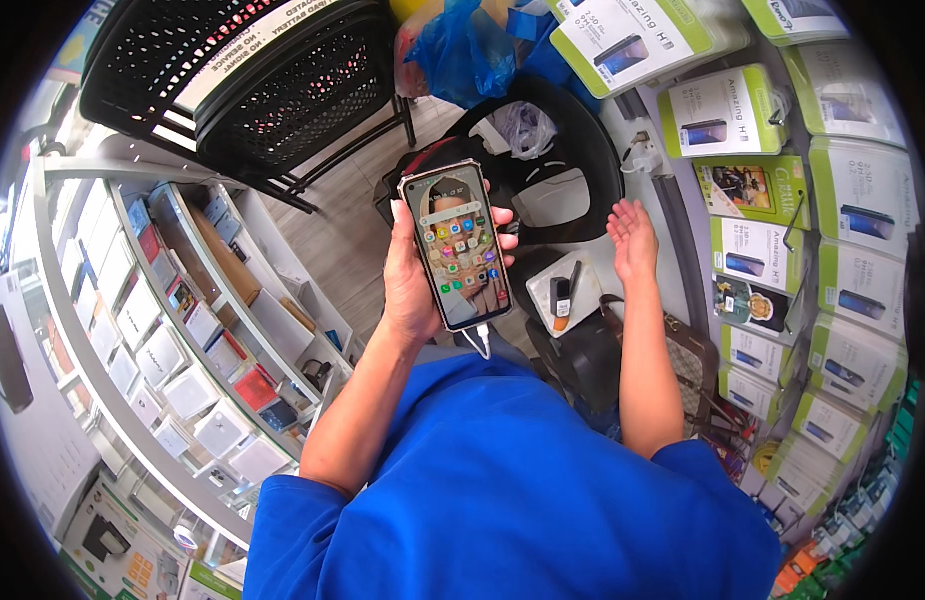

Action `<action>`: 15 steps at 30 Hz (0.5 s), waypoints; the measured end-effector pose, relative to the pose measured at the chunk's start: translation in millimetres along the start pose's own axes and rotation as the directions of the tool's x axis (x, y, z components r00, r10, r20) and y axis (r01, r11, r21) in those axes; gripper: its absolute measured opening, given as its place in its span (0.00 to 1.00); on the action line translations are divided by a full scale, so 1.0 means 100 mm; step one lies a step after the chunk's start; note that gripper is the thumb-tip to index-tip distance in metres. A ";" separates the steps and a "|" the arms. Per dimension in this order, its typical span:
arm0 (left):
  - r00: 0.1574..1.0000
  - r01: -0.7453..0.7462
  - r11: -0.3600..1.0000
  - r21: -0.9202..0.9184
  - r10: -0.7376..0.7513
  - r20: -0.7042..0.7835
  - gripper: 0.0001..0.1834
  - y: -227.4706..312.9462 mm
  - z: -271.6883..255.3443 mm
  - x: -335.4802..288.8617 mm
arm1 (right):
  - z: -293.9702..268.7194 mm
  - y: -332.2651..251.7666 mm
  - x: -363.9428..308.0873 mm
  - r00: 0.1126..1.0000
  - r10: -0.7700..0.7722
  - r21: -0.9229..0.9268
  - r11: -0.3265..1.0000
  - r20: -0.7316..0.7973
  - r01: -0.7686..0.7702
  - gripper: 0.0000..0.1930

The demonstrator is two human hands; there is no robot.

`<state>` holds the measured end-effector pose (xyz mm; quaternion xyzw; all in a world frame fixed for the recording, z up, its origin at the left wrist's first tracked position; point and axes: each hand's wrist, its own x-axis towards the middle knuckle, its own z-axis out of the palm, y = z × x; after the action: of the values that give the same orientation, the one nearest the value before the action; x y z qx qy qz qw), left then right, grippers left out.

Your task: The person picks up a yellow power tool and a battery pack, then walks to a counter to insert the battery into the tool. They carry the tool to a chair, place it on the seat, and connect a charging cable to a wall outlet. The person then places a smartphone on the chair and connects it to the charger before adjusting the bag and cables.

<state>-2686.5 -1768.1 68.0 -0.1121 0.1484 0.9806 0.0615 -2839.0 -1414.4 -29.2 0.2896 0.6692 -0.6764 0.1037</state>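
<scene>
My left hand (410, 285) is wrapped round a smartphone (460, 262) in a clear case. The thumb lies along its left edge and fingertips show at its right edge. The phone's screen is lit, with rows of app icons over a picture. A white charging cable (483, 342) is plugged into its bottom end and curves down toward my blue shirt. To the right, my right hand (632, 238) is held out, palm up and fingers stretched, with nothing in it. It hangs apart from the phone, near the hanging packages.
Green-and-white screen protector packs (722, 110) hang on the right wall. A glass display case (207, 330) with small boxes stands left. Folded black chairs (292, 100) lean at upper left. Ahead is a black chair (602, 160) with plastic bags; below it, a white box (580, 318) carries a small black bottle.
</scene>
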 end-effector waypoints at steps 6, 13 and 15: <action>0.998 0.064 0.997 0.051 -0.064 0.002 0.57 0.31 0.01 0.09 | -0.13 0.06 0.88 0.987 -0.023 -0.162 0.987 -0.159 -0.003 0.46; 0.995 0.099 0.991 0.091 -0.098 -0.017 0.57 0.46 0.03 0.05 | -0.23 0.04 1.31 0.989 0.027 0.026 0.999 -0.148 -0.023 0.40; 0.994 0.111 0.986 0.124 -0.110 -0.020 0.58 0.47 0.03 0.05 | -0.24 0.02 1.35 0.995 0.011 0.083 0.997 -0.095 -0.003 0.35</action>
<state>-2699.5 -1810.8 82.7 -0.1226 0.2033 0.9637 0.1217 -2941.4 -1358.3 -100.4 0.3279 0.6439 -0.6885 0.0621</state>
